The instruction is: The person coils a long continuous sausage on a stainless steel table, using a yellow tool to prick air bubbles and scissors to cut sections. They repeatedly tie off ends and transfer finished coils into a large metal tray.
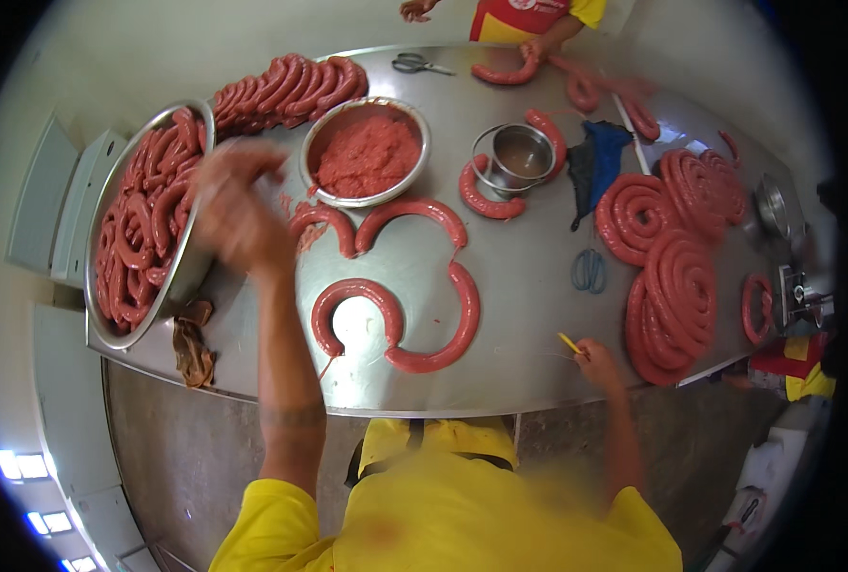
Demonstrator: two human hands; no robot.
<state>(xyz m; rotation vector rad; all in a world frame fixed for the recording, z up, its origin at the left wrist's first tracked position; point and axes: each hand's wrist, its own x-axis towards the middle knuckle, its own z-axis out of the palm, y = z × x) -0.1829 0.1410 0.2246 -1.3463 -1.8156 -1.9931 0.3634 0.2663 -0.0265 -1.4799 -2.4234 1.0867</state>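
My left hand (pixel 238 205), smeared by motion, is raised beside the big steel tub (pixel 198 122) of sausages (pixel 138 229); its fingers are too blurred to read. Lower right, my right hand (pixel 599 366) is closed on a thin yellow stick-like tool (pixel 569 342) that points up and left. A faint thread seems to run left from that tool over the steel table (pixel 529 315). Between my arms lies a chain of curved red sausages (pixel 357 286), pinched into links, with a short string (pixel 326 368) at one end.
A steel bowl (pixel 424 157) of ground meat stands ahead, with piled sausages (pixel 290 91) behind. Right of it are a small metal pot (pixel 523 155), a blue-black cloth (pixel 599 167), blue scissors (pixel 589 272) and coiled sausage (pixel 672 296). Across the table, another person's hand (pixel 535 48) touches a sausage.
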